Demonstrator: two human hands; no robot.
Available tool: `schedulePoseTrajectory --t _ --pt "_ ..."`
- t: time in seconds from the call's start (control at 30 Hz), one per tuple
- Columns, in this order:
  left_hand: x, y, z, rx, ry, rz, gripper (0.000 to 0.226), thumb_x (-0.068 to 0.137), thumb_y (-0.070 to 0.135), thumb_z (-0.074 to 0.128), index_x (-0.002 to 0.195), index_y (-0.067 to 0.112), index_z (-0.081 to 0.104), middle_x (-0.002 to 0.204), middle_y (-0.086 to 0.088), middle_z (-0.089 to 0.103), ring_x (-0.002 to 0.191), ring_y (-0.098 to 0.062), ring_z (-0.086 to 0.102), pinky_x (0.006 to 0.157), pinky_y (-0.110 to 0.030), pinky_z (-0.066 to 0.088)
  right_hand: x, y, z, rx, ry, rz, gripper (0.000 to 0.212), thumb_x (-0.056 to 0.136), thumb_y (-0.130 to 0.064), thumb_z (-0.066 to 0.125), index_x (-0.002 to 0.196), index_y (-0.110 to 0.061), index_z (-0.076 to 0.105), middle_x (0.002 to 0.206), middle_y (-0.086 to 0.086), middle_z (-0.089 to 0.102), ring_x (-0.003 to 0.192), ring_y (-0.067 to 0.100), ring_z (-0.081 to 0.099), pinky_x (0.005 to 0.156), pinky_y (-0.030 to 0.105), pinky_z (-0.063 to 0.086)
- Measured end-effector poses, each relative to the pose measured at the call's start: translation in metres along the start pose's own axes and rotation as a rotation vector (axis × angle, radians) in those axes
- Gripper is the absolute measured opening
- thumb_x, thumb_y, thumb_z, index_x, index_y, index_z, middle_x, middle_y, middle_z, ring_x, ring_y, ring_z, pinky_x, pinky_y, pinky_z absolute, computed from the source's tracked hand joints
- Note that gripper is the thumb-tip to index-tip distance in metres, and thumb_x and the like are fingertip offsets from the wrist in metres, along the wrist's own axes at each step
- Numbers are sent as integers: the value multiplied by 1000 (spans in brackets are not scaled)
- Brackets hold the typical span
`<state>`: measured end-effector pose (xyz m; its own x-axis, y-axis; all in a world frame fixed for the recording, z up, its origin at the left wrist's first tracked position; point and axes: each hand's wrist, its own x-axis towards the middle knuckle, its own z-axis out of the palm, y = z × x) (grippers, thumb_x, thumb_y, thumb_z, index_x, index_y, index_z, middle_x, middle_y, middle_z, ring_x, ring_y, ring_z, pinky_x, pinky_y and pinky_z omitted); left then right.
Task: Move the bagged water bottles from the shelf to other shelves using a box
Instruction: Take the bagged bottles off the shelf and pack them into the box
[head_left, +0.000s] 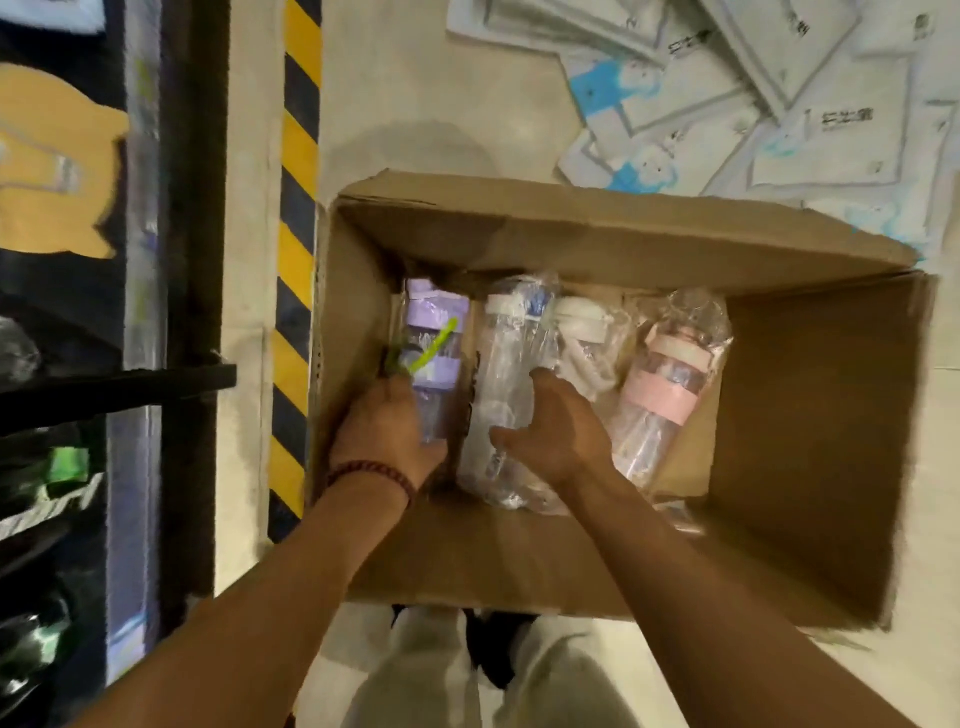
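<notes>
An open cardboard box (795, 415) stands on the floor below me. Several bagged water bottles lie side by side in it. A purple bottle (434, 332) with a green strap lies at the left wall of the box. My left hand (382, 431) grips its lower end. Beside it lies a clear bottle with a white lid (501, 364), then a white-capped one (582, 332), then a pink bottle (662, 384) in crinkled plastic. My right hand (556, 431) reaches down onto the clear bottle, thumb and fingers spread around it.
A dark metal shelf rack (192, 312) runs along the left, with bagged goods on its levels. Yellow and black hazard tape (298, 208) marks the floor beside it. Flat white packages (727, 93) are strewn on the floor behind the box. My legs stand at the box's near edge.
</notes>
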<state>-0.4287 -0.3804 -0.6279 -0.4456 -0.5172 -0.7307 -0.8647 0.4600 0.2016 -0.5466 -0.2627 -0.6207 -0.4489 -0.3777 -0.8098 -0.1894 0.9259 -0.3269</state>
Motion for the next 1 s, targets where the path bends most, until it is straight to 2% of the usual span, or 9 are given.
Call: schedulePoseTrajectory --t 0.1,0.17,0.27,0.37,0.5,0.57,0.73,0.83,1.0 --pt "29 -2 25 -177 -1 -107 92 70 27 81 145 15 28 136 -13 45 124 -31 46 103 -45 40 32 5 26 91 12 79 88 77 -43 72 144 -11 26 132 8 51 121 27 50 91 33 44" --pt "44 -2 36 -354 11 -170 95 69 23 82 145 15 26 136 -10 48 125 -31 47 103 -43 40 45 6 39 168 58 97 80 72 -44 75 135 -11 39 126 8 55 115 27 53 92 37 47" --pt "59 -2 45 -566 80 -260 84 68 22 83 136 7 36 130 -14 54 116 -31 54 86 -28 40 66 0 54 377 101 124 91 54 -50 79 128 -7 46 122 9 58 110 26 56 93 40 48" --pt "67 -1 47 -641 99 -303 85 65 22 86 133 5 39 126 -13 56 111 -30 57 77 -27 37 87 0 67 646 116 146 109 34 -55 75 129 -10 46 117 6 62 104 24 61 88 42 53" --pt "72 -4 42 -821 24 -317 62 61 15 88 115 10 58 109 -2 62 86 -14 60 68 -22 43 88 14 54 745 87 171 71 55 -37 84 117 -18 55 101 -5 69 90 14 67 73 29 56" --pt "65 -6 38 -951 -39 -306 49 62 11 86 104 20 62 102 0 67 82 -10 63 65 -21 47 85 22 45 804 22 151 76 54 -39 86 120 -18 57 103 -3 71 93 15 68 79 33 57" --pt "24 13 29 -1062 -111 -325 74 55 1 86 113 23 46 100 5 60 86 -11 60 71 -25 50 54 32 17 864 -31 85 53 68 -8 82 116 -11 60 100 3 73 90 19 71 84 43 56" --pt "-4 28 18 -969 -120 -291 97 52 9 90 130 23 33 109 5 55 95 -15 55 78 -30 46 19 32 -3 874 19 126 51 69 -14 82 113 -15 56 98 1 72 87 21 70 77 40 57" --pt "-46 52 -25 -962 -67 -151 98 55 7 89 132 23 32 101 12 54 88 -6 52 78 -26 43 -41 13 -47 890 94 164 67 67 -29 85 121 -19 45 112 2 64 97 22 65 79 39 56"
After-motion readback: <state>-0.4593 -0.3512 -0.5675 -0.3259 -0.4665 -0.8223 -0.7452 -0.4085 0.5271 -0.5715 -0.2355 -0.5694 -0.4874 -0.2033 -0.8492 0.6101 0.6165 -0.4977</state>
